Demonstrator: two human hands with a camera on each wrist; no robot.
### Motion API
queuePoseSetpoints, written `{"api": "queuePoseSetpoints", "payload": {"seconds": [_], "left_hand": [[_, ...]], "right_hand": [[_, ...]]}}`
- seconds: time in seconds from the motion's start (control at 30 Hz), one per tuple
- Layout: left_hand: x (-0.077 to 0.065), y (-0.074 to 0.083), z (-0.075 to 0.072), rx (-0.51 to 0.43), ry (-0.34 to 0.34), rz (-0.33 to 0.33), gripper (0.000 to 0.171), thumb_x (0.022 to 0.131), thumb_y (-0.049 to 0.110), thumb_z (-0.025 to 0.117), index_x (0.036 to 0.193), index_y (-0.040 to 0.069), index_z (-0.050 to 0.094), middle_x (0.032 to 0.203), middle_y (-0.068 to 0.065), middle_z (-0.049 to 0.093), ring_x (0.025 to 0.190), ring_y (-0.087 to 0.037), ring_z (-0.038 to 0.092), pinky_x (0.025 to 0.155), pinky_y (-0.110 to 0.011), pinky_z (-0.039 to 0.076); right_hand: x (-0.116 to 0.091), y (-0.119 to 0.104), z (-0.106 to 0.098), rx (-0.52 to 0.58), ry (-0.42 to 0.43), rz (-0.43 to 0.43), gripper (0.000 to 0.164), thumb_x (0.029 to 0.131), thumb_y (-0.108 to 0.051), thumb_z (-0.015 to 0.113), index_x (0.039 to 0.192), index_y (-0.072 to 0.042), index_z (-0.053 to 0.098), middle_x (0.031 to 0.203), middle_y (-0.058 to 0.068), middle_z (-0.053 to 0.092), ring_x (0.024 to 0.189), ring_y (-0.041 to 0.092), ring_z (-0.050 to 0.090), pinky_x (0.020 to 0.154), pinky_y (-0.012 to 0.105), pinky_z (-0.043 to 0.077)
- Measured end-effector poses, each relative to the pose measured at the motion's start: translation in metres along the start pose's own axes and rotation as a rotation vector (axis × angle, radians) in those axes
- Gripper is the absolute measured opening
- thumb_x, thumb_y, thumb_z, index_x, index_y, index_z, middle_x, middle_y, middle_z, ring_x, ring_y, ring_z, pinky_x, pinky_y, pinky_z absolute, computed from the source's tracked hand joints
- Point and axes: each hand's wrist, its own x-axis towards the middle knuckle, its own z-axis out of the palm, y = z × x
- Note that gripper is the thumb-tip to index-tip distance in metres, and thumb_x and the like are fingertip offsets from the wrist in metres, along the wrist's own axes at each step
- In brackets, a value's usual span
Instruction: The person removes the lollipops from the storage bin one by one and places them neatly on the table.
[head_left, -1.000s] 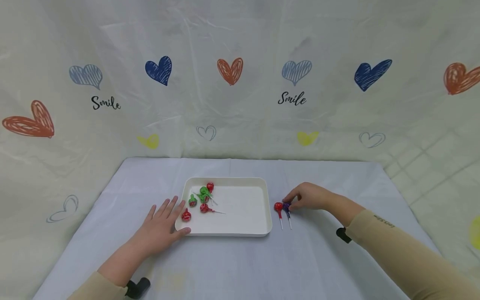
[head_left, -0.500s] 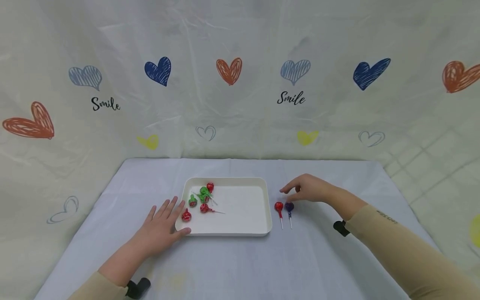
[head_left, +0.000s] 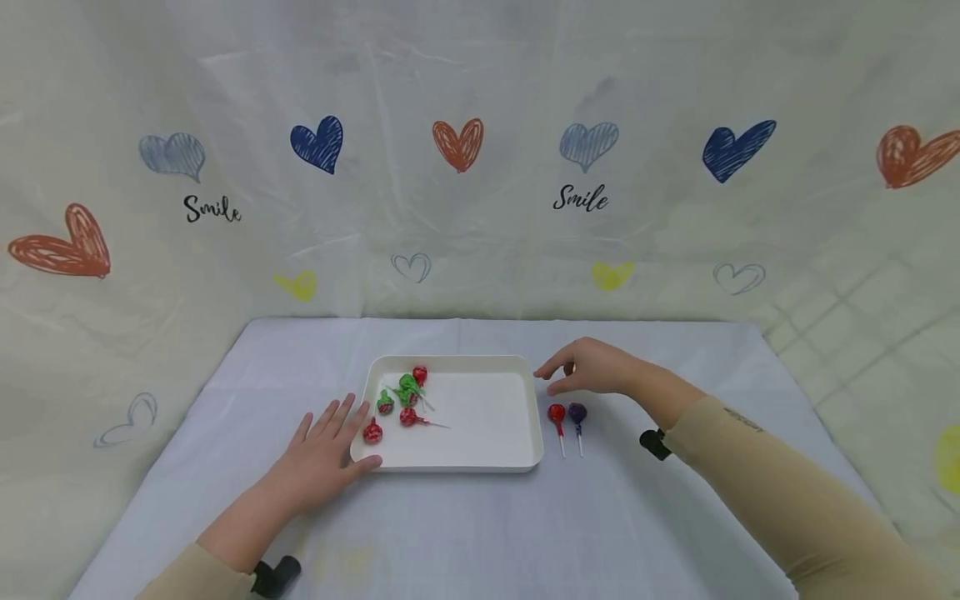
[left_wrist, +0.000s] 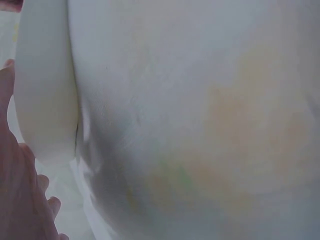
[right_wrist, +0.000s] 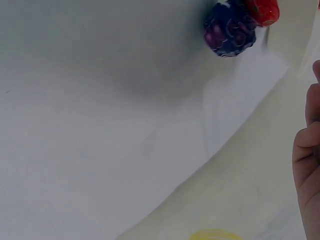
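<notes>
My left hand rests with spread fingers on the left edge of a white tray, thumb at its near corner. Inside the tray's left part lie several lollipops, among them a green-wrapped lollipop and a red lollipop. To the right of the tray, a red lollipop and a dark purple lollipop lie side by side, sticks toward me. Above and beyond them hovers my right hand, holding nothing, its fingertips near the tray's right edge. In the right wrist view the purple lollipop shows up close.
A white cloth covers the table. Behind it hangs a pale backdrop printed with hearts and "Smile". A black wrist strap sits on the left wrist, another black piece on the right.
My right hand has let go of the purple lollipop, lifted away from it and moved left toward the tray. The left hand stays in place.
</notes>
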Motion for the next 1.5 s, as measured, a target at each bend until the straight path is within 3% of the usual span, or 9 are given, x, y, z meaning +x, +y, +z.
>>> {"api": "queuePoseSetpoints", "payload": {"seconds": [0.2, 0.5, 0.67, 0.83, 1.07, 1.3, 1.5], "left_hand": [[0.001, -0.001, -0.002, 0.001, 0.004, 0.016, 0.097, 0.087, 0.07, 0.056, 0.159, 0.014, 0.023, 0.165, -0.015, 0.012, 0.15, -0.04, 0.009, 0.115, -0.068, 0.004], [0.002, -0.003, 0.001, -0.009, 0.002, 0.012, 0.099, 0.086, 0.071, 0.056, 0.159, 0.014, 0.022, 0.165, -0.015, 0.012, 0.15, -0.04, 0.009, 0.115, -0.068, 0.004], [0.002, -0.003, 0.002, -0.012, -0.001, 0.007, 0.099, 0.086, 0.071, 0.056, 0.159, 0.015, 0.021, 0.165, -0.015, 0.012, 0.15, -0.04, 0.009, 0.115, -0.068, 0.004], [0.001, -0.003, 0.001, -0.015, -0.005, 0.002, 0.1, 0.085, 0.072, 0.056, 0.159, 0.015, 0.022, 0.165, -0.015, 0.012, 0.15, -0.04, 0.009, 0.115, -0.068, 0.005], [0.001, -0.004, 0.001, -0.021, -0.012, 0.0, 0.1, 0.085, 0.073, 0.056, 0.159, 0.015, 0.022, 0.165, -0.015, 0.011, 0.15, -0.04, 0.009, 0.115, -0.068, 0.004], [0.0, 0.0, -0.001, -0.032, -0.02, 0.004, 0.1, 0.085, 0.075, 0.053, 0.159, 0.014, 0.023, 0.165, -0.016, 0.013, 0.15, -0.041, 0.01, 0.114, -0.069, 0.004], [0.0, 0.0, -0.002, -0.023, -0.018, 0.008, 0.099, 0.086, 0.074, 0.053, 0.159, 0.015, 0.023, 0.165, -0.015, 0.012, 0.15, -0.041, 0.01, 0.114, -0.068, 0.005]], "right_hand": [[0.019, -0.024, 0.004, 0.016, -0.016, -0.05, 0.031, 0.085, -0.028, 0.08, 0.116, -0.024, 0.076, 0.111, -0.003, 0.073, 0.085, 0.015, 0.059, 0.066, 0.031, 0.052], [0.051, -0.064, 0.011, 0.009, -0.044, -0.097, 0.029, 0.084, -0.028, 0.081, 0.113, -0.032, 0.076, 0.103, -0.016, 0.072, 0.083, 0.014, 0.06, 0.069, 0.03, 0.052], [0.065, -0.08, 0.019, -0.014, -0.086, -0.082, 0.03, 0.085, -0.029, 0.081, 0.114, -0.03, 0.076, 0.106, -0.01, 0.073, 0.084, 0.016, 0.06, 0.07, 0.029, 0.053], [0.077, -0.092, 0.029, -0.073, -0.139, -0.105, 0.033, 0.085, -0.028, 0.08, 0.117, -0.025, 0.076, 0.109, -0.005, 0.073, 0.085, 0.015, 0.06, 0.07, 0.029, 0.053], [0.094, -0.111, 0.041, -0.2, -0.177, -0.185, 0.031, 0.086, -0.031, 0.079, 0.117, -0.026, 0.076, 0.108, -0.011, 0.073, 0.083, 0.01, 0.06, 0.074, 0.026, 0.051], [0.107, -0.132, 0.056, -0.308, -0.193, -0.237, 0.031, 0.086, -0.029, 0.079, 0.117, -0.028, 0.076, 0.111, -0.015, 0.071, 0.109, 0.012, 0.063, 0.094, 0.028, 0.05], [0.115, -0.143, 0.068, -0.362, -0.224, -0.253, 0.031, 0.085, -0.032, 0.08, 0.115, -0.034, 0.075, 0.11, -0.017, 0.068, 0.106, 0.008, 0.058, 0.097, 0.027, 0.048]]}}
